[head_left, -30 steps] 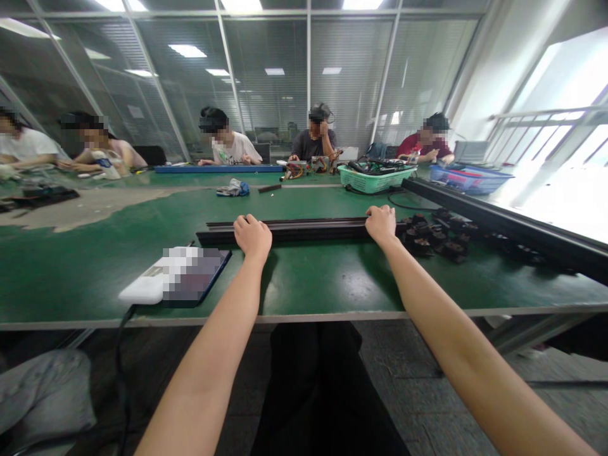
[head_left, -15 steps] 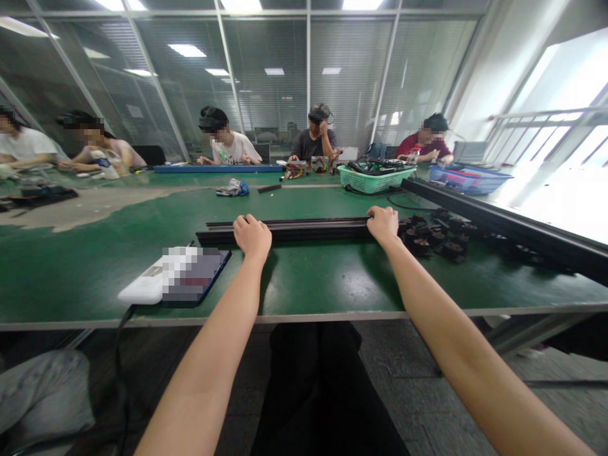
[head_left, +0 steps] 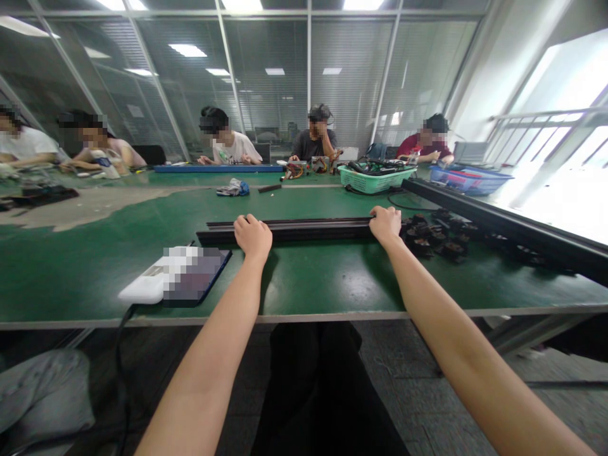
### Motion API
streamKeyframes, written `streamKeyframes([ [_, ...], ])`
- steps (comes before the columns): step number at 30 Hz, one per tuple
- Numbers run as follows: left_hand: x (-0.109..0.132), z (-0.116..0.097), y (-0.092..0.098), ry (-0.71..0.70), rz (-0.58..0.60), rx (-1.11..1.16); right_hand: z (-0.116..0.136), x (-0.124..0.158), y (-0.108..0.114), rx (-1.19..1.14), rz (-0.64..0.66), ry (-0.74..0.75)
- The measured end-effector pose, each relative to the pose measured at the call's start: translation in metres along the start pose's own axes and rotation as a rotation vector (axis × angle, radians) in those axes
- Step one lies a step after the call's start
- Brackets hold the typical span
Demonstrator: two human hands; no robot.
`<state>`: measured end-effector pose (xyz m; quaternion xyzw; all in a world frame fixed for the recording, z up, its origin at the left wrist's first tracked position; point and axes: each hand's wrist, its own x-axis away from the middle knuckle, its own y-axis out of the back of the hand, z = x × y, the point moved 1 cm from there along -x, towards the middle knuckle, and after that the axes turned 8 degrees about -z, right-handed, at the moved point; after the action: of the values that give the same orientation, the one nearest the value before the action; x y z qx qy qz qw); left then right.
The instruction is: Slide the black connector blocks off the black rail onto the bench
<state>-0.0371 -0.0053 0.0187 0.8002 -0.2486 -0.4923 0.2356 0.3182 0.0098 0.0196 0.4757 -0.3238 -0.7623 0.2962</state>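
Long black rails (head_left: pixel 318 232) lie side by side across the green table in front of me. My left hand (head_left: pixel 253 237) is closed over them near their left end, fingers curled over the far side. Toward the right end, my right hand (head_left: pixel 386 225) grips the same rails, with its thumb on the near side hidden. Just right of that hand is a pile of small black parts (head_left: pixel 444 237), too dark to name. A white device (head_left: pixel 149 278) and a dark phone-like slab (head_left: pixel 202 278) lie left of my left forearm.
Longer black rails (head_left: pixel 513 225) lie diagonally at the right. A green basket (head_left: pixel 375 182) of cables and a blue basket (head_left: pixel 470 183) stand farther back. Crumpled gloves (head_left: pixel 232 187) and a short dark strip (head_left: pixel 270 189) lie mid-table. Several people sit along the far side.
My right hand has shifted very slightly to the right along the rails. My left hand stays practically where it was.
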Motion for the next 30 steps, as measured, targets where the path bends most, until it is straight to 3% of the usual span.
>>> streamKeyframes([
  [30,0.0,-0.001,0.004,0.011,0.015,0.033,-0.013,-0.005,-0.001,-0.003,-0.057,-0.097],
])
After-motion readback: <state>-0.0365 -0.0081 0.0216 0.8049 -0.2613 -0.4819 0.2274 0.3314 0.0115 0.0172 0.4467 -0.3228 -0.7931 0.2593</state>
